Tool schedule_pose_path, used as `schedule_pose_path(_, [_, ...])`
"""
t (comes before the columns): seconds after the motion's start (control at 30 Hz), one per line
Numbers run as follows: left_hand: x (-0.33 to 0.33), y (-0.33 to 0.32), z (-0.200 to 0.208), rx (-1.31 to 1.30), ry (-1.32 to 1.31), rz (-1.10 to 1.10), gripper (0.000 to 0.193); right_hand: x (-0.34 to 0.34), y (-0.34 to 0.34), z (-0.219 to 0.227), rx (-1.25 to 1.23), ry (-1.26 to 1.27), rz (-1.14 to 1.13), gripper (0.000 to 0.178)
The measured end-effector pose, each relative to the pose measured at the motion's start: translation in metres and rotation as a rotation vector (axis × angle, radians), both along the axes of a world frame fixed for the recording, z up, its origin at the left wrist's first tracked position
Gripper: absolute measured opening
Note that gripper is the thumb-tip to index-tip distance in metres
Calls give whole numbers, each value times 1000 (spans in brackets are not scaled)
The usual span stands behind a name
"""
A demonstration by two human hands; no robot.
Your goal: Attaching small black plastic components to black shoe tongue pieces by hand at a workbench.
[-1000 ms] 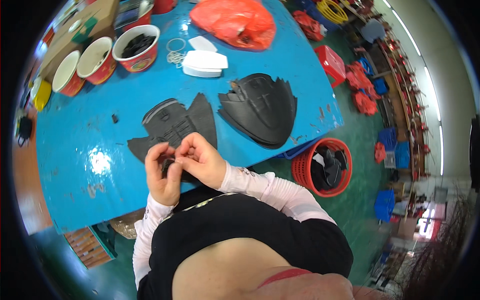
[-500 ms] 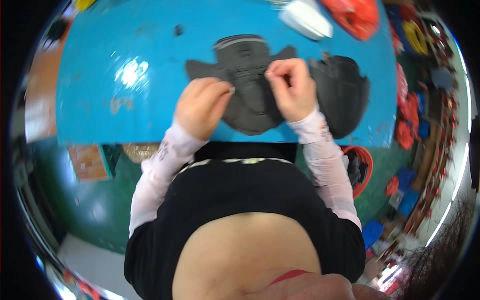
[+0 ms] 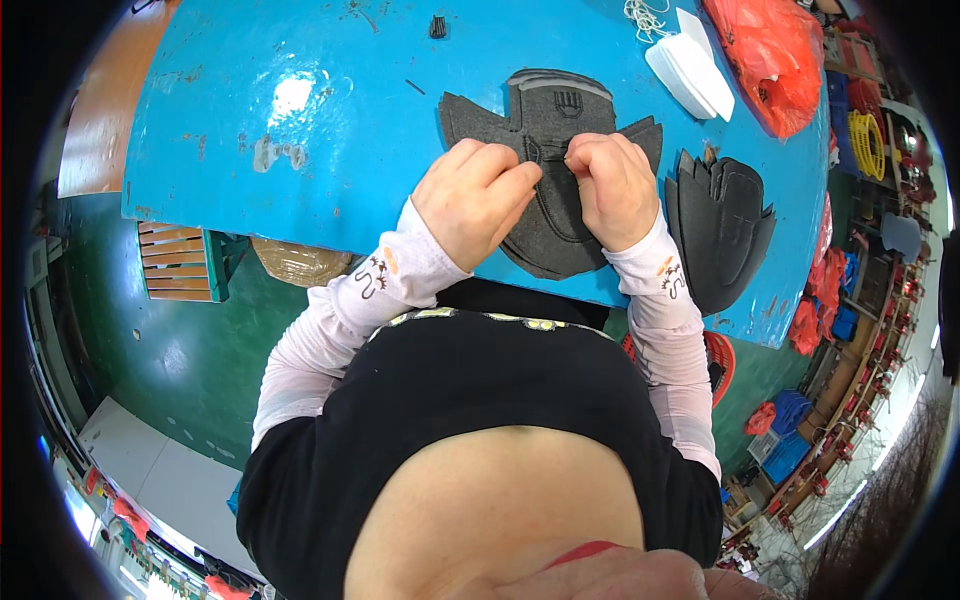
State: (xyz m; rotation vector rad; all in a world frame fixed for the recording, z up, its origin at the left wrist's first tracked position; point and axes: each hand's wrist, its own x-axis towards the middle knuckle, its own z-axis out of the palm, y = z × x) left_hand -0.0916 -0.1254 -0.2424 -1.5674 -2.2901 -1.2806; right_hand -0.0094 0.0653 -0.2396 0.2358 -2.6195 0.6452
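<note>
A stack of dark grey felt-like cut pieces [image 3: 562, 232] lies before me, with wing-shaped sides and a raised outline down the middle. My left hand [image 3: 478, 200] is closed in a pinch over the stack's left middle. Opposite it, my right hand [image 3: 613, 190] has its fingers bent and pressed together near the top of the outline. Both sets of fingertips are close to each other at the outline; whatever they hold is too small or hidden to name. To the right lies a second stack of dark grey pieces [image 3: 722, 235].
On the blue table [image 3: 340, 190] are a white open box [image 3: 690, 75], a white string bundle [image 3: 645, 18], a red plastic bag [image 3: 770, 60] and a small black piece [image 3: 438, 27]. A slatted wooden stool [image 3: 178, 262] and a red basket [image 3: 720, 365] stand below the table edge.
The view has shifted, so the table sits differently in the picture. My hands have come closer together over the middle of the stack, and both remain closed.
</note>
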Motion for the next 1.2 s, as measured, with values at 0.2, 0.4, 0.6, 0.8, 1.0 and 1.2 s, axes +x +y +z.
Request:
schedule_pose_path(0.2, [1, 13, 5, -155, 158, 45, 28, 2, -2, 5, 67, 7, -38, 21])
schedule_pose_path(0.4, [-2, 13, 4, -191, 133, 33, 28, 10, -1, 17, 15, 67, -214, 24])
schedule_pose_path(0.6, [-5, 16, 6, -201, 118, 1, 29, 12, -8, 6, 265, 83, -246, 21])
schedule_pose_path(0.8, [-9, 1, 4, -40, -9, -25, 29, 27, -3, 3, -249, 229, -373, 22])
schedule_pose_path(1.0, [-55, -49, 7, 32, -101, 326, 13, 15, 15, -5, -416, 369, -441, 16])
schedule_pose_path(1.2, [-63, -59, 18, -222, 334, 373, 6, 25, 17, -12, -513, 283, -440, 17])
